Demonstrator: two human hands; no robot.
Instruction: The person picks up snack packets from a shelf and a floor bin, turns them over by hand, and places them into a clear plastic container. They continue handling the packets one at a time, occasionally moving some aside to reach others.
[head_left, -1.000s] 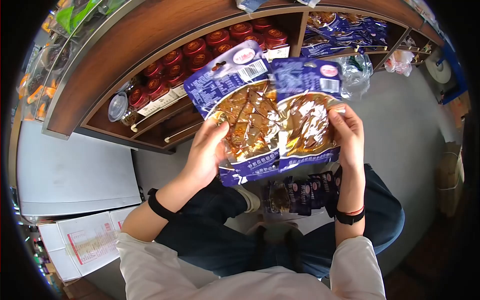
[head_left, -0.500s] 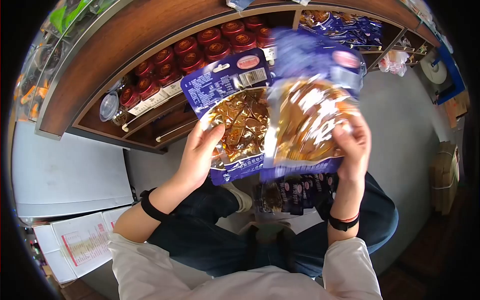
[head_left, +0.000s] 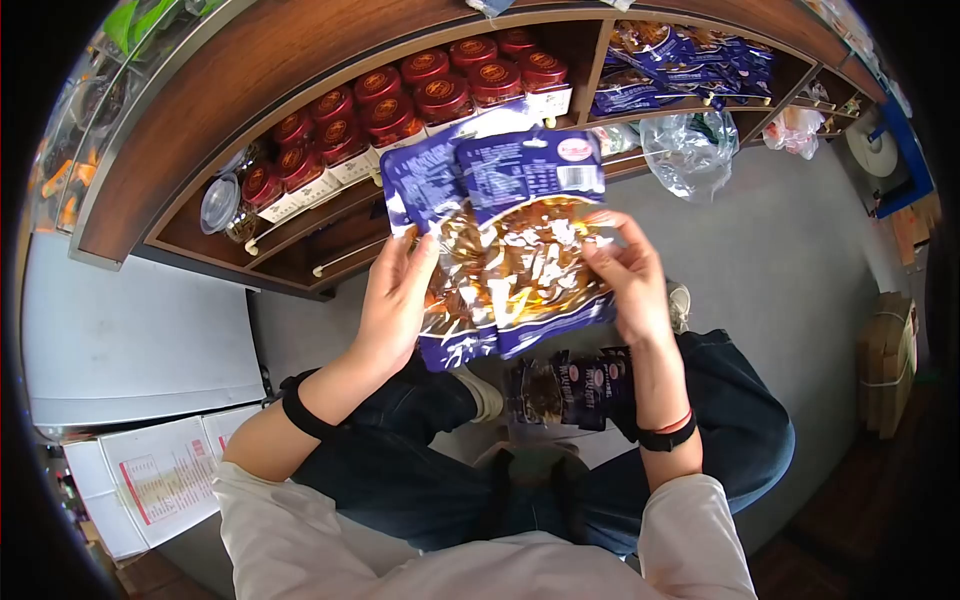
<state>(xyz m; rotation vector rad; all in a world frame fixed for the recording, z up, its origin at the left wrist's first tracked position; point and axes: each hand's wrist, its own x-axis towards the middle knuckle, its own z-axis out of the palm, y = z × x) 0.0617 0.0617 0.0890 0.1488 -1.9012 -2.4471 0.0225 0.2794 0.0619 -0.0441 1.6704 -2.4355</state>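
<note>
Two blue food pouches with clear windows onto brown contents overlap in front of me, their printed backs facing up. My left hand (head_left: 398, 298) is closed on the edge of the left pouch (head_left: 420, 185), which is partly hidden behind the other. Thumb and fingers of my right hand (head_left: 630, 278) grip the right edge of the front pouch (head_left: 535, 178), which has a barcode and a pink oval. Below them, between my legs, several dark pouches (head_left: 575, 390) stand packed together.
Red-lidded jars (head_left: 385, 115) line the wooden shelf (head_left: 330, 70) ahead. More blue pouches (head_left: 690, 65) fill its right compartment, with a clear plastic bag (head_left: 690, 155) hanging below. White cartons (head_left: 150, 480) stand at left, tied flattened cardboard (head_left: 888, 365) at right.
My right hand has moved left with its pouch, laying it over the one in my left hand. The hanging plastic bag and more shelf pouches have come into sight.
</note>
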